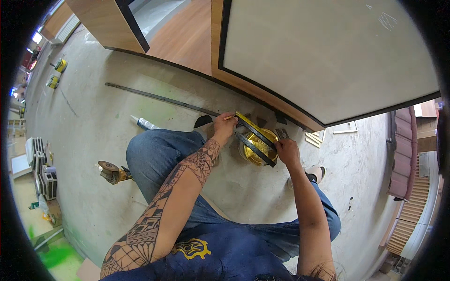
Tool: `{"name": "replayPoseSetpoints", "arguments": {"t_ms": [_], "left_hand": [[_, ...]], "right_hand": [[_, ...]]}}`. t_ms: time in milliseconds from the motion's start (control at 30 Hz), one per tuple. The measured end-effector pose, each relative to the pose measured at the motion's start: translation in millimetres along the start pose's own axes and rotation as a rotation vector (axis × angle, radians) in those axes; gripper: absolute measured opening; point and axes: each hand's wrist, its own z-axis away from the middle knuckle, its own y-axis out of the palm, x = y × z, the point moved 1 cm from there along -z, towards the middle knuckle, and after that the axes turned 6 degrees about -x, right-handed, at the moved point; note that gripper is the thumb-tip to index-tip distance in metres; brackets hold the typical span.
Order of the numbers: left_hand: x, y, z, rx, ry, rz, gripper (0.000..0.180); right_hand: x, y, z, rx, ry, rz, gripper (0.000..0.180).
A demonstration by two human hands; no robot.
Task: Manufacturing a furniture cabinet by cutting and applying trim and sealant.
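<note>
My left hand [225,125] is closed at the far end of a dark flat strip [268,141], with a thin pencil-like stick [229,117] at its fingertips. A yellow measuring tape [245,120] lies along that strip. My right hand [287,151] grips the strip's near end, its fingertips partly hidden. A second dark strip [255,150] slants across a round gold can [262,136] beneath. Just beyond the right fingers sits a greyish object [281,133] whose kind I cannot make out. From near my left hand a long dark strip [161,98] stretches left along the floor.
Ahead stands a wood-panelled cabinet [267,96] with a large pale panel [323,56]. A sealant tube [144,123] and an angle grinder [112,172] lie left of my knee. Yellow cans [53,82] stand far left; pale wood pieces [313,139] are on the right.
</note>
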Motion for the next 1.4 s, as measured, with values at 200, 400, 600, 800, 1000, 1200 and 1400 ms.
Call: {"name": "replayPoseSetpoints", "arguments": {"t_ms": [200,400,600,800,1000,1200,1400], "left_hand": [[3,-9,-8,-0.053,0.027,-0.051,0.030],[1,-13,-6,-0.061,-0.015,-0.063,0.033],[6,-19,-13,-0.058,0.024,-0.017,0.037],[10,-10,-11,-0.092,0.054,-0.015,0.032],[4,-9,-7,-0.085,0.073,-0.005,0.030],[-7,-14,-2,-0.076,0.041,-0.056,0.028],[-13,-3,4,-0.096,-0.015,-0.092,0.027]], "right_hand": [[-4,3,5,-0.099,-0.025,-0.042,0.025],[-4,-3,5,-0.134,-0.010,-0.095,0.028],[16,4,-3,-0.076,-0.052,-0.042,0.025],[11,7,1,-0.096,-0.033,-0.058,0.025],[8,11,4,-0.111,-0.018,-0.028,0.023],[15,18,9,-0.145,0.019,-0.009,0.024],[7,22,19,-0.177,0.038,-0.021,0.026]]}}
